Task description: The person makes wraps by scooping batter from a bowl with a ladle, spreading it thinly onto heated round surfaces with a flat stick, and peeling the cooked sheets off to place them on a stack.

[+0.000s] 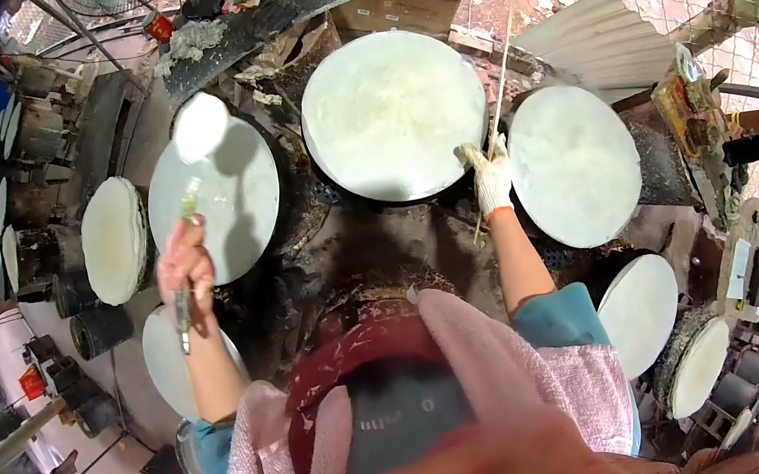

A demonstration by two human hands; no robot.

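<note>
My left hand [186, 269] is wrapped round the handle of a ladle-like tool with a round white head [201, 126]. The head is over the far edge of a round pale steamer top [236, 201] and casts a shadow on it. My right hand [491, 179], in a white glove, grips a long thin stick [504, 78] that points away from me. It is at the gap between the large middle round top [393, 113] and the right round top [575, 167]. Whether the glove touches either top, I cannot tell.
More pale round discs stand at the left [115, 241] and lower right [640, 315]. Beyond the middle top are a dark board [279, 11] with clutter, a cardboard box [399, 0] and a corrugated sheet [594, 42]. A wire fence runs behind.
</note>
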